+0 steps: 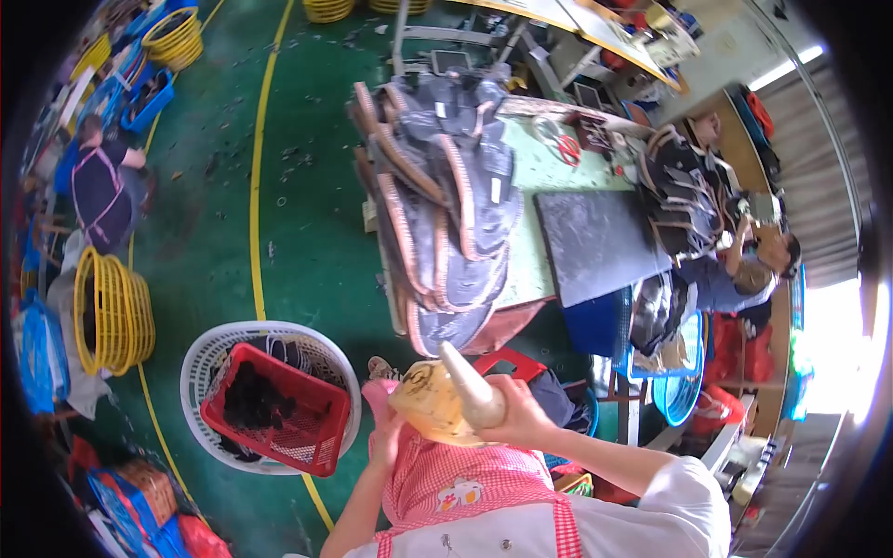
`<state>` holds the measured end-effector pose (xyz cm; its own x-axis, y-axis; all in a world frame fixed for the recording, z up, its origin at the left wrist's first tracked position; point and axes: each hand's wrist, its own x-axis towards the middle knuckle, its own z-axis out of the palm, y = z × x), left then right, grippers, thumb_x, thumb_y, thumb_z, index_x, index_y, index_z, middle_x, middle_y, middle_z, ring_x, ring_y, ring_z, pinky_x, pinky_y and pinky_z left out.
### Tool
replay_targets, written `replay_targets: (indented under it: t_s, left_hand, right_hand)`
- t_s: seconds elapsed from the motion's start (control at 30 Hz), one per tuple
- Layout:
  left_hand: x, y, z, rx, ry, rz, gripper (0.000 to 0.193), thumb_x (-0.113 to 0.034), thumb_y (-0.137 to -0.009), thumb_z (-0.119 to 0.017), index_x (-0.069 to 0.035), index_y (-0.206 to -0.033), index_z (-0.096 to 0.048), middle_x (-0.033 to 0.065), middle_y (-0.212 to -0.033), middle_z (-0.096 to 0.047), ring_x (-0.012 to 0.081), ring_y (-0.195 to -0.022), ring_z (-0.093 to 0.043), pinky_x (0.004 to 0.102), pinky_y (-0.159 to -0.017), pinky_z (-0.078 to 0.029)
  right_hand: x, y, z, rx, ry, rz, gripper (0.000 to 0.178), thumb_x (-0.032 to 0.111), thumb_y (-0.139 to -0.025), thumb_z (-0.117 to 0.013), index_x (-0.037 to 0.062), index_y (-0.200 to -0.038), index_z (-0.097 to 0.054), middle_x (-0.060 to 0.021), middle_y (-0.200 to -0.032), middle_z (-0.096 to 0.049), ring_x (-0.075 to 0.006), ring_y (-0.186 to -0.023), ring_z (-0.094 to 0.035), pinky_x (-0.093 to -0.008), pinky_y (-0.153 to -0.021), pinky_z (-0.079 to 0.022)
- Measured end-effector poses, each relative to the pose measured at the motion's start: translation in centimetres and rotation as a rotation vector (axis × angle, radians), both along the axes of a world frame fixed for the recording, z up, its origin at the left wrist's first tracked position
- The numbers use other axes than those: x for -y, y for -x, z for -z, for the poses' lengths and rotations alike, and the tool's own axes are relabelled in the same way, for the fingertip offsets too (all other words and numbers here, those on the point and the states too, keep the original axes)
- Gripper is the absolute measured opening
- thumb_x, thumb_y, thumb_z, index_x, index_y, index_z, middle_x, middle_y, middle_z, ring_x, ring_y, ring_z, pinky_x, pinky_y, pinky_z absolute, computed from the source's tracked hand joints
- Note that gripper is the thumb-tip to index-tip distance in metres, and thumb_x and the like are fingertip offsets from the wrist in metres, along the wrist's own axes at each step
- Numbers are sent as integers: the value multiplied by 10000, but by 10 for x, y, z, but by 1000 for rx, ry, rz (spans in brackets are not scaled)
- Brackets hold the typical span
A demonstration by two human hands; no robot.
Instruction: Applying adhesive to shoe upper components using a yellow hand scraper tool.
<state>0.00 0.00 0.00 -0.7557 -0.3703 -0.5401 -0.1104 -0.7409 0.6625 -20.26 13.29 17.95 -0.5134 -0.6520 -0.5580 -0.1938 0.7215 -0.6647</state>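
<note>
We held a pale, cream-coloured shoe last (446,400) up close before our chest, over the red-checked apron (465,479) we wore. Our right hand (521,414) was wrapped around its narrow end, fingers closed firmly on it, so that the pointed tip stuck up past the knuckles. Our left hand (386,437) came up from below and cupped the rounded underside of the same last, its fingers curled against it and partly hidden behind it. The last thus sat between both hands, tilted, well above the green floor (307,242). Beyond it stood the desk (544,167), its green top bearing a tall stack of dark shoe uppers with pinkish edging (446,205) that hung over the near edge, and beside that a dark grey cutting mat (595,242). A pair of red-handled scissors (563,144) lay further back on the desk. Down to our left, on the floor, a white round basket (209,349) held a red crate (316,428) with dark pieces inside. Further left stood a yellow wire basket (116,312), and a yellow line (259,186) ran across the floor. Another person (102,181) crouched far off at the left, and one more (744,265) worked at the desk's right end.
</note>
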Motion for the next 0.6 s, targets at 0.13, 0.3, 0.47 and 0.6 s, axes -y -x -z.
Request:
replay_targets:
  t_s: [0.13,0.3,0.47,0.6]
  left_hand:
    - [-34,99,-96,-111,-192,85,867,-202,-903,-662,-83,-1525,-71,117,-1465,-340,250,-1339,-377,379,-1093,-350]
    - [-82,219,-100,-324,464,282,1087,-260,-767,-810,-32,-1514,-52,204,-1428,-342,278,-1282,-430,398,-1047,-399]
    - [-117,335,-109,-345,1005,565,1057,-502,-646,-831,-34,-1445,-320,223,-1296,-450,376,-1245,-370,460,-1064,-309]
    - [-129,460,-95,-474,1139,463,943,-484,-630,-828,-104,-1399,-436,168,-1225,-478,318,-1166,-410,428,-1031,-337]
  right_hand:
    - [-64,37,-61,-248,48,89,782,211,-577,-839,83,-1257,-475,-154,-1168,-555,-359,-1165,-446,-463,-1011,-396]
    - [-130,57,-72,-457,18,354,786,171,-540,-862,69,-1217,-476,-162,-1163,-508,-346,-1119,-469,-440,-966,-424]
    - [-183,128,-56,-571,123,464,767,137,-567,-865,68,-1215,-461,-154,-1160,-487,-340,-1096,-472,-432,-960,-413]
    - [-207,233,-18,-597,294,534,772,173,-588,-886,39,-1212,-451,-157,-1172,-479,-325,-1097,-472,-428,-969,-410]
